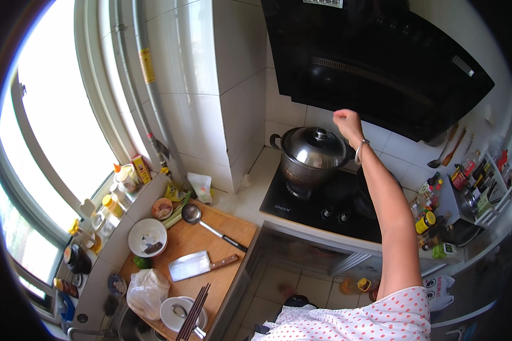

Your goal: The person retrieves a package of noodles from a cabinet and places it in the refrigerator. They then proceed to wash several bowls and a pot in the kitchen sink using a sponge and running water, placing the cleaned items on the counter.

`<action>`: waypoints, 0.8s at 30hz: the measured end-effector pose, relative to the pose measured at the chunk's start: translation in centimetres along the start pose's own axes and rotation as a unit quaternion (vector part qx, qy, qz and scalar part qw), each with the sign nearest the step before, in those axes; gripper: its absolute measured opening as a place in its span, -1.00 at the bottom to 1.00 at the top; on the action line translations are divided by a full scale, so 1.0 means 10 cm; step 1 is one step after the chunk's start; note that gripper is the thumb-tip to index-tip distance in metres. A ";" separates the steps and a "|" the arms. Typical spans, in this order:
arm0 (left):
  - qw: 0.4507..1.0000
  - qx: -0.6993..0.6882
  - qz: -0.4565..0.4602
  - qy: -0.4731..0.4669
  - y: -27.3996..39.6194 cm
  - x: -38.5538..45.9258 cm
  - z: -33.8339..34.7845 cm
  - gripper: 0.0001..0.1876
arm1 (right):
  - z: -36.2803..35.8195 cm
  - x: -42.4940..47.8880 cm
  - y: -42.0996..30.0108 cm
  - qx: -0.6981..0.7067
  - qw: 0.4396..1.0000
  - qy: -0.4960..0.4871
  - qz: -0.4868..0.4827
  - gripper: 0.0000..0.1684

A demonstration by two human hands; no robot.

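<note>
My right hand (347, 121) is raised just below the black range hood (379, 64), above the right side of a lidded metal pot (309, 170). Its fingers are curled closed, and nothing shows in them. The pot stands on the left of the black gas hob (315, 209), under a shiny domed lid (320, 149). My left hand is out of view. On the wooden cutting board (222, 217) lie a cleaver (192, 265) and a ladle (217, 230). Several dark chopsticks (196, 309) extend across a white bowl (170, 313) that has a spoon in it.
A bowl with dark pieces (147, 238), a green pepper (143, 261) and a plastic bag of food (147, 294) are at the board's left. Bottles (113, 206) line the windowsill. A dark pan (367, 192) is partly behind my forearm. Condiments (426, 221) crowd the right counter.
</note>
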State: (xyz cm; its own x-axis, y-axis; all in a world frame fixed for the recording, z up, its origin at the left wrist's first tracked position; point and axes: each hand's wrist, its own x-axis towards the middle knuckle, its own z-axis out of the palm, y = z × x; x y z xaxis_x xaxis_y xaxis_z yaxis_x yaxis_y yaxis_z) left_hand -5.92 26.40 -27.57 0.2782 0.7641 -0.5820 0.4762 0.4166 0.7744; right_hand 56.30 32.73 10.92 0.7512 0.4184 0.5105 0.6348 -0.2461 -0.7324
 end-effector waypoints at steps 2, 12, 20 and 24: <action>1.000 0.006 -0.004 -0.009 0.24 0.17 0.25 -0.86 | 0.20 0.21 0.42 -0.069 0.997 -0.022 -0.019 -0.69; 0.991 0.114 -0.051 -0.054 1.12 0.85 1.22 -0.86 | 1.15 0.64 1.33 -0.290 0.940 -0.170 -0.059 -0.52; 0.985 0.153 -0.032 -0.069 1.57 0.95 1.48 -0.87 | 0.34 0.93 1.53 -0.158 0.980 -0.115 0.039 -0.63; 0.987 0.143 -0.044 -0.056 1.47 0.85 1.40 -0.87 | -0.76 0.90 2.03 -0.157 0.986 -0.027 0.046 -0.59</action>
State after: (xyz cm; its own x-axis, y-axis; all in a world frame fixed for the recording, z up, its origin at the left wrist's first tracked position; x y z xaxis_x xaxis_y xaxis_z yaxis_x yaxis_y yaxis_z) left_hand 15.12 32.14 -24.58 0.3080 0.6649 -0.6804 0.7145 0.3105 0.6269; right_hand 77.29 24.83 4.11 0.8028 0.4249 0.4182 0.5956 -0.5399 -0.5948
